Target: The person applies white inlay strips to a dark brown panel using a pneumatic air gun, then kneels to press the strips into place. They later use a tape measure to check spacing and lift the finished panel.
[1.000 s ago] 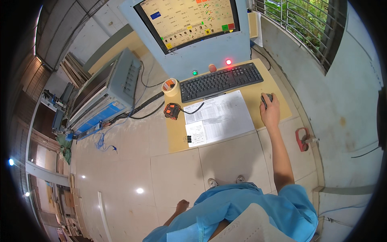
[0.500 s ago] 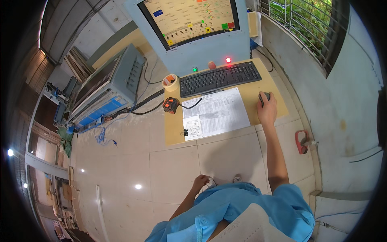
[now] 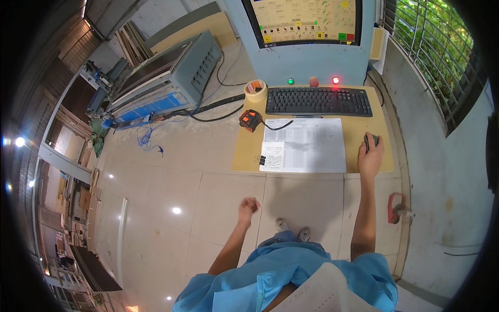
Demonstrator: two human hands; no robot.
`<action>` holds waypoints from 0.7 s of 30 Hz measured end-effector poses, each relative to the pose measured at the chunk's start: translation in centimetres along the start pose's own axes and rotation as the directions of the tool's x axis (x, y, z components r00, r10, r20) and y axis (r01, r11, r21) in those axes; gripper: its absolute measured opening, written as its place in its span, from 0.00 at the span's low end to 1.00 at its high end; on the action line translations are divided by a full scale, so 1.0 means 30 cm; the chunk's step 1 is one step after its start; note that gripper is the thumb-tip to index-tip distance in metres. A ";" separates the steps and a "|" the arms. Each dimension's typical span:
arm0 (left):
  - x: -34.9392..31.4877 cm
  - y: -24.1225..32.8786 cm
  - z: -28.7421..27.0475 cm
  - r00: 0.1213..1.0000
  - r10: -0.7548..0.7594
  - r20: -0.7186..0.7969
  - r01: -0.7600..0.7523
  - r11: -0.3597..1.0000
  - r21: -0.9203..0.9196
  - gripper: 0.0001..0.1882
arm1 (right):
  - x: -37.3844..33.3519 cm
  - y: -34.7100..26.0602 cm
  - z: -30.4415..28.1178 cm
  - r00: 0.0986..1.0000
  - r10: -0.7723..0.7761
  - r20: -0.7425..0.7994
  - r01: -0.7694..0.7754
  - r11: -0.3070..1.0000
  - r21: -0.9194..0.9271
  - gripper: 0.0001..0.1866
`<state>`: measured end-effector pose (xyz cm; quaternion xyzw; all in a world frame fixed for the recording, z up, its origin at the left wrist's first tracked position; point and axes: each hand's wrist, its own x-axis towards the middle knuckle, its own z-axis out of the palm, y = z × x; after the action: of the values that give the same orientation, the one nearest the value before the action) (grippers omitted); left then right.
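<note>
My right hand (image 3: 370, 160) rests over a dark computer mouse (image 3: 371, 141) on the right part of the tan desk board (image 3: 247, 151), fingers wrapped about it. In the air short of the board's front edge, my left hand (image 3: 249, 209) hangs with its fingers curled in; no object shows in it. Left of the mouse lie printed sheets (image 3: 317, 145), with a smaller slip (image 3: 274, 156) held by a black binder clip (image 3: 262, 160). Behind them are a pen (image 3: 307, 116) and a black keyboard (image 3: 319, 101). A monitor (image 3: 306, 23) stands above, in a pale blue cabinet (image 3: 286, 65).
A tape roll (image 3: 255, 89) and an orange-black tape measure (image 3: 250, 120) sit on the board's left. Left of the desk stands a grey machine (image 3: 192, 67) with cables (image 3: 213, 108) on the floor. A red object (image 3: 396, 208) lies by the right wall, under a barred window (image 3: 426, 57).
The view has shifted, so the desk sits farther right. My left hand has lifted forward, away from my body. My right hand is still on the mouse.
</note>
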<state>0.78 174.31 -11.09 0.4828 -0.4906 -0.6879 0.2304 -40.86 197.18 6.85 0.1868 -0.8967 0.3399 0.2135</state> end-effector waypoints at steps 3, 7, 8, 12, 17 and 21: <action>0.081 0.247 -0.011 0.973 0.149 -0.173 -0.178 0.970 -0.166 0.15 | -0.002 -0.014 -0.013 1.000 0.008 0.003 -0.008 1.000 -0.011 0.25; 0.180 0.543 0.060 0.910 0.374 -0.180 -0.393 0.916 -0.084 0.22 | 0.061 -0.013 -0.033 0.994 -0.021 -0.108 0.031 0.995 0.096 0.26; 0.202 0.596 0.086 0.911 0.385 -0.148 -0.400 0.912 -0.092 0.24 | 0.098 -0.011 -0.029 0.985 -0.061 -0.162 0.077 0.993 0.091 0.25; 0.229 0.685 0.193 0.857 0.509 -0.084 -0.460 0.828 0.321 0.24 | 0.289 0.014 -0.009 0.965 -0.261 -0.002 0.261 0.964 0.047 0.19; 0.218 0.696 0.223 0.868 0.496 -0.030 -0.447 0.805 0.389 0.22 | 0.444 0.024 0.134 0.895 -0.370 0.251 0.370 0.928 0.048 0.16; 0.209 0.696 0.222 0.864 0.503 -0.026 -0.436 0.772 0.462 0.22 | 0.467 0.005 0.247 0.854 -0.452 0.259 0.450 0.890 0.071 0.17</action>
<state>-11.10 163.74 5.26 0.4335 -0.7197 -0.4410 0.3155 -54.59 189.51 8.88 0.4368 -0.8470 0.2553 0.1632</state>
